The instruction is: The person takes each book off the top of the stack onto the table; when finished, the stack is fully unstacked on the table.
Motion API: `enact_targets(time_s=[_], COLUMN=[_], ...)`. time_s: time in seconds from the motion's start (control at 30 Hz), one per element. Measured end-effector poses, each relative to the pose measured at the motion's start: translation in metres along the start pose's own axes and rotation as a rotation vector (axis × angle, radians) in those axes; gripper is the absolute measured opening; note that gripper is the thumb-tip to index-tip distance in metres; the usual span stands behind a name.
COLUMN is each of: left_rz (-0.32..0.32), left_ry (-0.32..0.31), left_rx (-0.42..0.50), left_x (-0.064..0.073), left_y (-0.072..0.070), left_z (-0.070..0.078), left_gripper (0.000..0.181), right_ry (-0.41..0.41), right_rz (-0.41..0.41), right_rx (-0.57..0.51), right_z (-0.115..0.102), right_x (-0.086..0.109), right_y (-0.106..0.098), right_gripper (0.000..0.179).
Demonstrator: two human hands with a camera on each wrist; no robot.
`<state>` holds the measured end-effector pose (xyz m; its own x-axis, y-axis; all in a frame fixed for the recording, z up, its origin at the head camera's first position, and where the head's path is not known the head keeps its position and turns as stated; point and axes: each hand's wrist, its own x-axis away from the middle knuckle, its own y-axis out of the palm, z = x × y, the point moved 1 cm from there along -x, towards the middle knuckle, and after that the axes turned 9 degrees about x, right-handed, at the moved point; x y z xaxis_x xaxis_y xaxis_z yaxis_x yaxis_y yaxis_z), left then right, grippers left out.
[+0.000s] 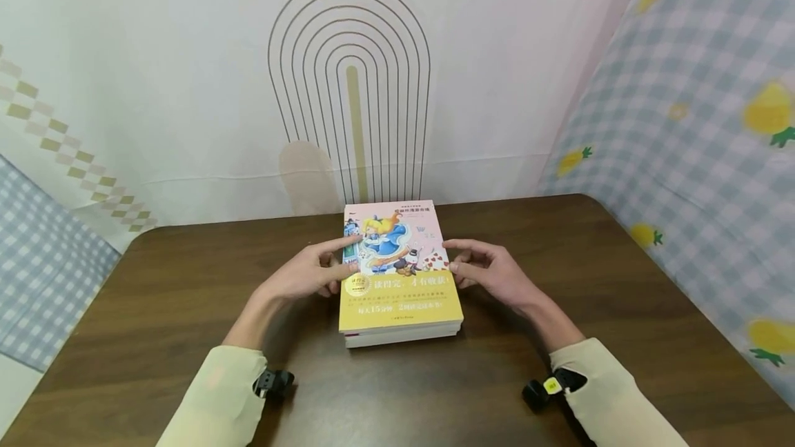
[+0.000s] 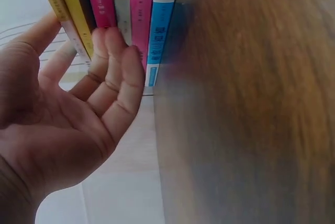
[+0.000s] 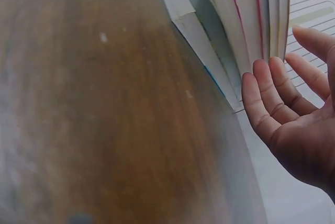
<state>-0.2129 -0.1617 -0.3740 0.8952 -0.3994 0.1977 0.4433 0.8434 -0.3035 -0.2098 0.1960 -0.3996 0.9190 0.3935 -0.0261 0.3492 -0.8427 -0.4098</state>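
Observation:
A stack of several paperback books point(image 1: 402, 336) lies flat on the table. Its top book point(image 1: 428, 281) has a pink cover with a girl in a blue dress and a yellow band below. At the stack's left side is my left hand point(image 1: 304, 271), its thumb and index finger over the cover's edge. The left wrist view has its other fingers, slightly bent, against the coloured spines point(image 2: 140, 14). On the opposite side my right hand point(image 1: 491, 271) touches the stack with its fingertips. In the right wrist view these fingers lie by the pale page edges point(image 3: 246, 20), loosely bent.
The dark wooden table point(image 1: 186, 281) extends around the stack. Behind it hangs a white cloth point(image 1: 205, 88) with an arch pattern, and a checked cloth point(image 1: 702, 178) with yellow fruit is at the right. Each wrist wears a small black camera point(image 1: 273, 383).

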Motion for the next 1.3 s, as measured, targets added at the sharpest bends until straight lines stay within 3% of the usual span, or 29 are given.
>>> enact_targets(time_s=[0.17,0.5,0.83,1.3], left_rz=[0.008,0.008,-0.065,-0.079], left_ry=[0.02,0.025,-0.024,-0.022], left_rx=[0.018,0.101,0.321,0.392], left_x=[0.0,0.013,0.014,0.019], left_y=[-0.001,-0.007,-0.008,-0.011], left_z=[0.001,-0.006,-0.013,-0.02], left_gripper=[0.068,0.069,0.077,0.078], right_ry=[0.0,0.027,0.044,0.052], right_rz=[0.007,-0.005,-0.025,-0.032], right_rx=[-0.013,-0.011,0.006,-0.001], right_z=[0.0,-0.001,0.001,0.005], right_x=[-0.002,-0.003,-0.005,-0.004], right_y=[0.003,0.008,0.01,0.011], right_gripper=[0.048,0.05,0.05,0.051])
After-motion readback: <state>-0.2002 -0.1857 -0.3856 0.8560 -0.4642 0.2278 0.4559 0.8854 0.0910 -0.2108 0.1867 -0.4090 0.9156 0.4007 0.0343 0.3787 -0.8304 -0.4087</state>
